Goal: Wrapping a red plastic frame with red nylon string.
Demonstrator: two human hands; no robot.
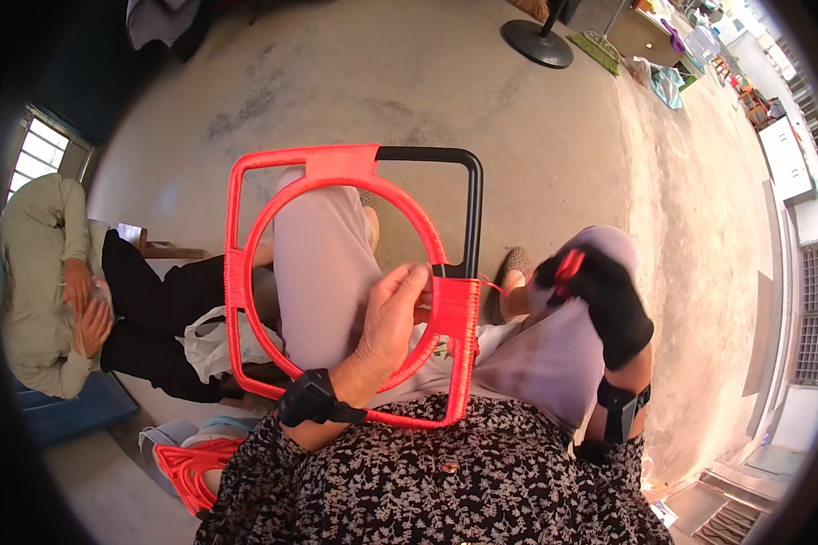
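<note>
In the head view, the fingers of the left hand (389,316) grip the red-wrapped frame (454,313) over the lap (550,368); its far right corner is bare black. The gloved right hand (606,302) closes round a red bundle (569,270). Should the red strand (493,285) slacken, the wrapping could loosen. At left, 1 white bag (211,345) hides its contents.

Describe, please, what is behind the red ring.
Through the ring, a pale lilac trouser leg and some floor show; whatever the ring itself and the left hand cover cannot be seen.
</note>
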